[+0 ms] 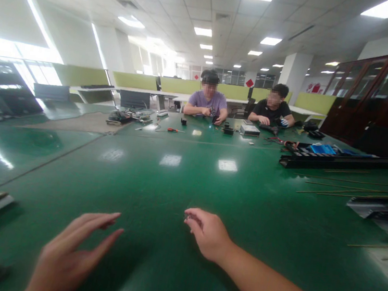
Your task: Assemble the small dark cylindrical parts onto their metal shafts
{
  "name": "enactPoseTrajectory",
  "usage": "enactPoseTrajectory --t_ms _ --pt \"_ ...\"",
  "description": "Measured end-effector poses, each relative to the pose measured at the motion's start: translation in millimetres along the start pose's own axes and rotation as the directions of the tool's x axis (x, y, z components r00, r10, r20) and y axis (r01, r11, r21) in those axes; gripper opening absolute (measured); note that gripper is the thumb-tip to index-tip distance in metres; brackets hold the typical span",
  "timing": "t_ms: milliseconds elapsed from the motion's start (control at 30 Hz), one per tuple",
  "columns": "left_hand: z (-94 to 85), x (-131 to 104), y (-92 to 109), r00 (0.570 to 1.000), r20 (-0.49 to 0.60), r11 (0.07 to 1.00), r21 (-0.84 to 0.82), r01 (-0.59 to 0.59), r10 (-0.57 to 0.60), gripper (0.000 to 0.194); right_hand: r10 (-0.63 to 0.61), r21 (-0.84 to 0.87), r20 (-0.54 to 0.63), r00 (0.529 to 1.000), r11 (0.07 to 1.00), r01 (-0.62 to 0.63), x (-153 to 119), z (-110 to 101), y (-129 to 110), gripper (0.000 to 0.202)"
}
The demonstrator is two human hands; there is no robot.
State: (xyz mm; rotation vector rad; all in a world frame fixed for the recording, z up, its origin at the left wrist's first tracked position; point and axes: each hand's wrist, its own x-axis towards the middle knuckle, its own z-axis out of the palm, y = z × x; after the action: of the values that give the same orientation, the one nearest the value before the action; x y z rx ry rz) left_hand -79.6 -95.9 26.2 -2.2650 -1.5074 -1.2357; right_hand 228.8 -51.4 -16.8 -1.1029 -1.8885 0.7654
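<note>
At twelve o'clock, the fingers of your right hand (208,235) pinch a small, grey, metallic-looking piece (186,217) over the glossy green tabletop (158,191); its form is too small to tell, and that size likely explains the fingertip grip. At ten o'clock, your left hand (66,257) curves loosely, holding nothing, perhaps for readiness. Between one and two o'clock, a long black trough (288,162) carries bright-blue pieces (322,149); how deep they sit is unclear.
</note>
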Motion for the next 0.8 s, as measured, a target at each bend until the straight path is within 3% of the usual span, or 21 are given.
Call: enactPoseTrajectory --t_ms 33,100,200,300,467,633,800 --pt "14.0 5 10 0.99 0.087 0.993 -0.056 -0.107 0.112 0.038 -0.035 -0.009 0.016 0.999 0.999 0.035 -2 0 -3 0.028" --pt "39.0 16 28 0.944 0.238 0.969 -0.151 -0.194 0.227 0.04 -0.098 0.006 0.09 0.991 0.995 0.098 -5 -1 -9 0.027" --pt "63.2 27 47 0.902 0.289 0.931 -0.272 -0.243 0.32 0.03 -0.151 0.051 0.191 0.97 0.988 0.143 -9 -1 -15 0.025" --pt "71.4 32 53 0.881 0.305 0.894 -0.384 -0.233 0.361 0.021 -0.113 0.149 0.214 0.97 0.985 0.082 -9 1 -16 0.024" --pt "69.4 29 54 0.889 0.282 0.856 -0.48 -0.195 0.361 0.021 -0.036 0.447 0.281 0.959 0.889 -0.098 -8 7 -14 0.024" --pt "65.7 20 58 0.906 0.26 0.845 -0.509 -0.166 0.335 0.015 0.058 0.531 0.403 0.913 0.798 -0.285 -7 10 -10 0.025" --pt "59.4 20 61 0.951 0.305 0.905 -0.416 0.087 0.049 0.009 0.152 0.53 0.446 0.882 0.749 -0.397 -4 13 -1 0.037"
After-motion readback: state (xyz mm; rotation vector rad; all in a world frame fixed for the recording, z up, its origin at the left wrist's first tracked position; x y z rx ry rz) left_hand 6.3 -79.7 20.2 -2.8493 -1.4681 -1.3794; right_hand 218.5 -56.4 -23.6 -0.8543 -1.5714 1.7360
